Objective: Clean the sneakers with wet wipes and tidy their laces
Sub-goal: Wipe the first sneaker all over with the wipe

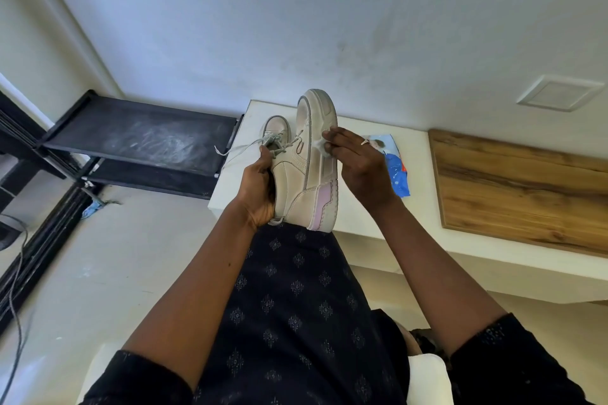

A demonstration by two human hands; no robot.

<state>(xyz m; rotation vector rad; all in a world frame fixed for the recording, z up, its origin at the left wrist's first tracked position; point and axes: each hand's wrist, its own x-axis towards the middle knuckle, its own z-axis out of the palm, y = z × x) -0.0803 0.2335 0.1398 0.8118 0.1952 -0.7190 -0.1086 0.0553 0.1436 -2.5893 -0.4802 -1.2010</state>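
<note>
— White sneaker (309, 171) held up over our lap, left hand (260, 189) clamped in its collar, laces (240, 148) loose.
— Right hand (357, 164) pinches the wipe (321, 149) against its side. We judge wiping continues; laces next.

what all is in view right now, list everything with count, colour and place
sneaker in hand: 1, off-white with a lilac heel patch, held on its side above the lap
second sneaker: 1, off-white, on the white counter behind the first, laces loose
wet wipe: 1, white, crumpled against the held sneaker's side
wipes pack: 1, blue and white, on the counter right of the sneakers
white counter: 1, white, along the wall
wooden board: 1, brown, on the counter at right
shelf rack: 1, black, dusty, left of the counter
cables: grey, on the floor at far left
left hand: grip around the sneaker's opening
right hand: fingers pressing the wipe; ring on one finger
</note>
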